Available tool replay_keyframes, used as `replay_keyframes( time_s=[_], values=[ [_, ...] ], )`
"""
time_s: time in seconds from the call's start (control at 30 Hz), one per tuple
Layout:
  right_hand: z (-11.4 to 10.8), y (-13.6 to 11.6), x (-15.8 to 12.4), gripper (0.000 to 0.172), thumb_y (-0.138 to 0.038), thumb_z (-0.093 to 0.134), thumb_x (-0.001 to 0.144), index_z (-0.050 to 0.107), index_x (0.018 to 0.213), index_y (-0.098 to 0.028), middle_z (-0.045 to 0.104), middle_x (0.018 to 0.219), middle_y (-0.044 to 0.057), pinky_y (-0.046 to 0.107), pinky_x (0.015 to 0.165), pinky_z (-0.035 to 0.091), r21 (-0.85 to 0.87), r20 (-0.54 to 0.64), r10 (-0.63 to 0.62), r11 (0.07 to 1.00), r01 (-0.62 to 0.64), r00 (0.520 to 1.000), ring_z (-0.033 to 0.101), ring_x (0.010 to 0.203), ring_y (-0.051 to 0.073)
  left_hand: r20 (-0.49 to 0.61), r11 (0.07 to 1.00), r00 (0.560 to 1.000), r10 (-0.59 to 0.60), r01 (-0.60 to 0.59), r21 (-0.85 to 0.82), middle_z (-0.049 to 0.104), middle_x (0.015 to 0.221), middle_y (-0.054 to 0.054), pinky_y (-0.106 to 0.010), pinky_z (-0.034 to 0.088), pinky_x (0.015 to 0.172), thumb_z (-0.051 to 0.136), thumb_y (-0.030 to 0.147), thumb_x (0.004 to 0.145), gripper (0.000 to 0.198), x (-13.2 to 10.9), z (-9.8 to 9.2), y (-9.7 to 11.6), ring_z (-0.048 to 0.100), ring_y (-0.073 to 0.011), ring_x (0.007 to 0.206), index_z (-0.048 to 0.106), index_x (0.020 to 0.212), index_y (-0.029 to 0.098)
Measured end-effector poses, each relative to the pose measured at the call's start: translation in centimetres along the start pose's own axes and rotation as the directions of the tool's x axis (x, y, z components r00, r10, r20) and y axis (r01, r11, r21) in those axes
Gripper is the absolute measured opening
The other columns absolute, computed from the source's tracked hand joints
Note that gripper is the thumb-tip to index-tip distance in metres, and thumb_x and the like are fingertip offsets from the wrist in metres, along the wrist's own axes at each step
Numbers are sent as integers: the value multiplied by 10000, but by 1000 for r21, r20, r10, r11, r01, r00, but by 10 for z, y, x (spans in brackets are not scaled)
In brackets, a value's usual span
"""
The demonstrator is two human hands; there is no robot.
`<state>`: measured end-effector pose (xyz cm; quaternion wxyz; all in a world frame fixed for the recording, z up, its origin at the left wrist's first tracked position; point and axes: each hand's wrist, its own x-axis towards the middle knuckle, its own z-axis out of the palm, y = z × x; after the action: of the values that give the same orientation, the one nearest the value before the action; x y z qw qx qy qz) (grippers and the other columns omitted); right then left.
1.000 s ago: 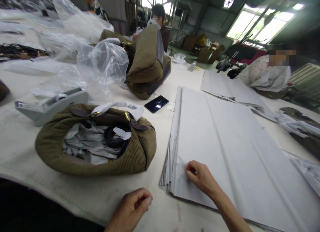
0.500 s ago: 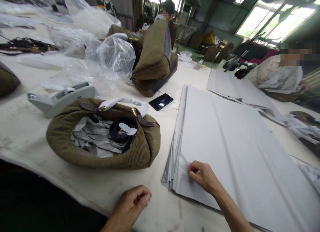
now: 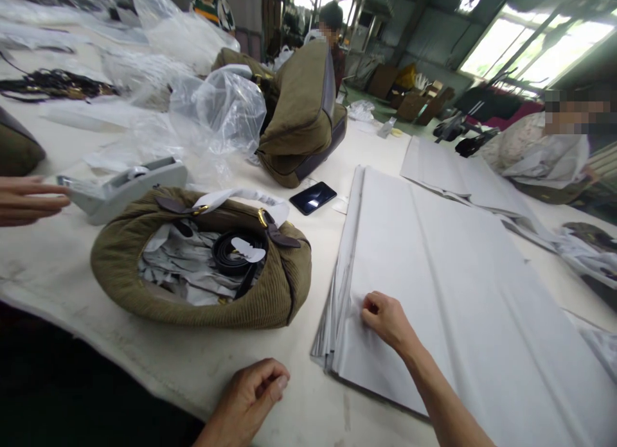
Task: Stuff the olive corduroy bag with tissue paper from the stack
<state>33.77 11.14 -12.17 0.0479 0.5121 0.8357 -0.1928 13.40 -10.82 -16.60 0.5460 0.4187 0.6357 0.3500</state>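
My right hand (image 3: 388, 320) rests on the near left corner of a thick stack of white tissue paper (image 3: 463, 286), its fingers pinching the top sheet. My left hand (image 3: 253, 395) lies loosely curled on the white table near its front edge and holds nothing. To the left of the stack lies an olive corduroy bag (image 3: 202, 264) on its side, stuffed with crumpled paper, with a coiled dark strap (image 3: 234, 253) in its mouth.
A grey tape dispenser (image 3: 125, 184) stands behind the bag, and another person's hand (image 3: 29, 200) reaches in at the left edge. A black phone (image 3: 313, 197), a second olive bag (image 3: 299, 113), clear plastic bags (image 3: 216, 110) and more paper sheets (image 3: 457, 171) lie further back. People sit across the table.
Another person's hand has come into view at the left edge beside the tape dispenser. My right hand has shifted slightly on the paper corner. The view has drifted a little.
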Motion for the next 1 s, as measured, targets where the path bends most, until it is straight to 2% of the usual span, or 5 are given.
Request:
replay_keyframes(
  time_s=[0.17, 0.33, 0.43, 0.7, 1.0],
  values=[
    [-2, 2, -9, 133, -238, 485, 761, 571, 825, -158, 584, 831, 24, 222, 633, 383, 70, -12, -2, 998, 3, 1000, 525, 652, 116, -2, 1000, 1000, -3, 3, -26, 544, 739, -16, -236, 415, 666, 402, 448, 865, 330, 3, 1, -6, 547, -153, 717, 562, 816, 164],
    [3, -20, -5, 150, -226, 513, 731, 559, 851, -148, 556, 885, 59, 271, 568, 282, -181, -23, 50, 982, -53, 999, 472, 632, 143, 8, 1000, 1000, -22, 22, -21, 546, 741, -17, -230, 421, 649, 414, 442, 852, 321, 6, -2, -3, 559, -152, 709, 567, 824, 162],
    [6, -15, 2, 32, -162, 500, 694, 533, 695, -162, 542, 782, 32, 265, 586, 286, -45, -51, 15, 999, -18, 999, 458, 626, 135, 5, 1000, 1000, -14, 14, -14, 546, 738, -15, -227, 423, 653, 410, 448, 853, 325, 5, -3, -2, 552, -149, 706, 564, 822, 164],
    [10, 12, 2, 113, -170, 458, 684, 557, 630, -179, 580, 707, 10, 228, 607, 380, 190, -84, -4, 982, 20, 996, 517, 620, 125, -15, 1000, 1000, -18, 18, -2, 515, 695, 0, -213, 395, 622, 402, 392, 860, 286, 7, -1, 4, 525, -138, 675, 555, 783, 162],
    [10, 6, 24, 108, -276, 519, 702, 514, 724, -170, 534, 705, 28, 261, 567, 257, -14, -161, 115, 993, -119, 980, 435, 616, 141, 33, 937, 953, 302, -303, 174, 593, 804, -25, -210, 401, 697, 455, 188, 850, 154, 26, 23, 55, 567, -131, 760, 606, 823, 168]
  ],
)
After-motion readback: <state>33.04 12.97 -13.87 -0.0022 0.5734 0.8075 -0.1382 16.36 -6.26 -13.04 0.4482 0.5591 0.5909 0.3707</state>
